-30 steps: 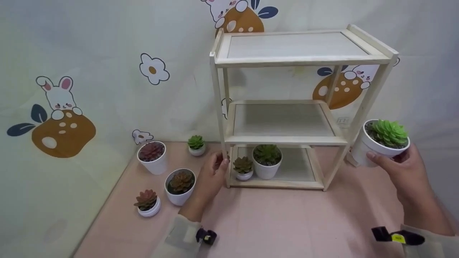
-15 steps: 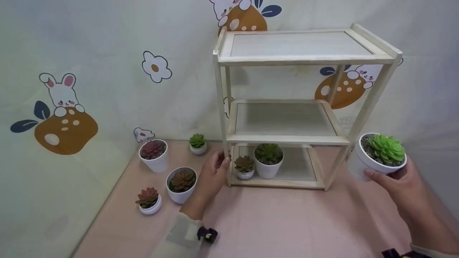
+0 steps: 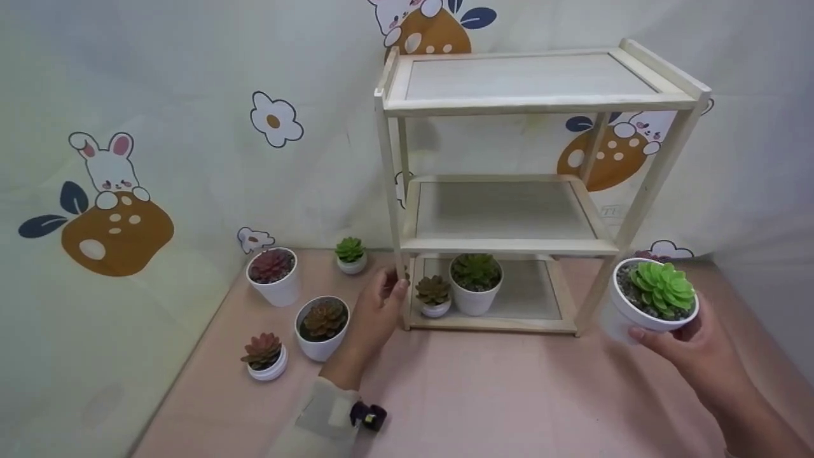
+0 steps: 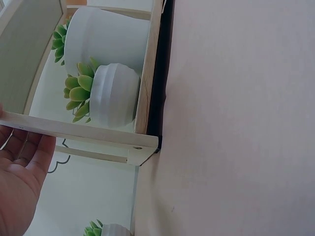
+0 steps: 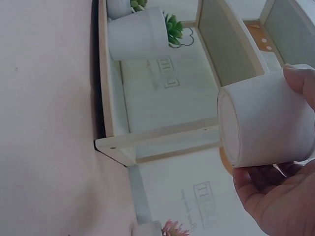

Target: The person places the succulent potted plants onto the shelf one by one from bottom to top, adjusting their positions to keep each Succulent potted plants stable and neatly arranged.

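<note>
My right hand grips a white pot holding a bright green succulent, raised off the table just right of the wooden shelf's right front post. In the right wrist view the pot is tilted, fingers and thumb round its sides. My left hand holds the shelf's left front post low down; the left wrist view shows its fingers curled behind that post. On the bottom tier stand a small brownish succulent and a larger green one, side by side.
Left of the shelf, on the pink tabletop, stand a dark red succulent, a small green one, a brown one and a small reddish one. A reddish plant shows beyond the shelf in the right wrist view.
My right hand has moved the held pot down and to the left, closer to the shelf's right front post. The left hand stays at its post.
</note>
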The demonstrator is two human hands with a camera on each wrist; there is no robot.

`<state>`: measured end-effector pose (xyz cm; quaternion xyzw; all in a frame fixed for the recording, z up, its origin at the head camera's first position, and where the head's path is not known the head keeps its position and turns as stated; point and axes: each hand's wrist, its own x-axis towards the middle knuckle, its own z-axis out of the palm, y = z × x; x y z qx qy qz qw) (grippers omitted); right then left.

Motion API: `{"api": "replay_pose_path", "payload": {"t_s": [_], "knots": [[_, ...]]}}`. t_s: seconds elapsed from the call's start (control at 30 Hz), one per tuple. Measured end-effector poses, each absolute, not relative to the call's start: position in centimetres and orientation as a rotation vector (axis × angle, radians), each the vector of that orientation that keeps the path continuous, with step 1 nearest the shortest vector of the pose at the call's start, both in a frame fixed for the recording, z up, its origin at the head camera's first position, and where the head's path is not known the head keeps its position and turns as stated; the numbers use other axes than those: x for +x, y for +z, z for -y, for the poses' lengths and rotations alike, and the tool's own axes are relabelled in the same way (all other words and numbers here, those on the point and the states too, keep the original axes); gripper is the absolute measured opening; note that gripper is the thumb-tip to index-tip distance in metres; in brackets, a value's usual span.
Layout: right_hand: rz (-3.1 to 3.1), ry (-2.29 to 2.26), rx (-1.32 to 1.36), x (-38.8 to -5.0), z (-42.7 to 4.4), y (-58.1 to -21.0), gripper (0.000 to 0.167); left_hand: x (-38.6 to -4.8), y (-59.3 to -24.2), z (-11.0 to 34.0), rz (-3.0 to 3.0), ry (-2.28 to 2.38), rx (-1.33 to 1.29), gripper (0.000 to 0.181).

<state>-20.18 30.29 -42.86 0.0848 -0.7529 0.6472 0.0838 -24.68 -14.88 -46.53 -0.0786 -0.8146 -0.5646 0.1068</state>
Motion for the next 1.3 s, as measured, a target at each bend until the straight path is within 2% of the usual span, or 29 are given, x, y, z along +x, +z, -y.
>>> {"api": "replay_pose_path", "payload": {"t_s": [0.1,0.53,0.93,1.3], "knots": [[2.349,1.841,0.248,-20.1,-29.9,-43.0,0.093,-24.6,-46.5,14.9,2.394,-1.664,-0.24,0.043],[2.603,1.661,0.146,-20.1,-27.4,-43.8,0.094,-24.6,-46.4,14.8,2.388,-1.638,-0.247,0.038],[2.608,1.732,0.182,-20.6,-24.8,-44.8,0.102,-24.7,-46.6,14.9,2.389,-1.642,-0.254,0.041],[2.66,1.73,0.118,-21.1,-22.9,-45.9,0.098,-24.5,-46.3,14.9,2.383,-1.665,-0.255,0.04]]}}
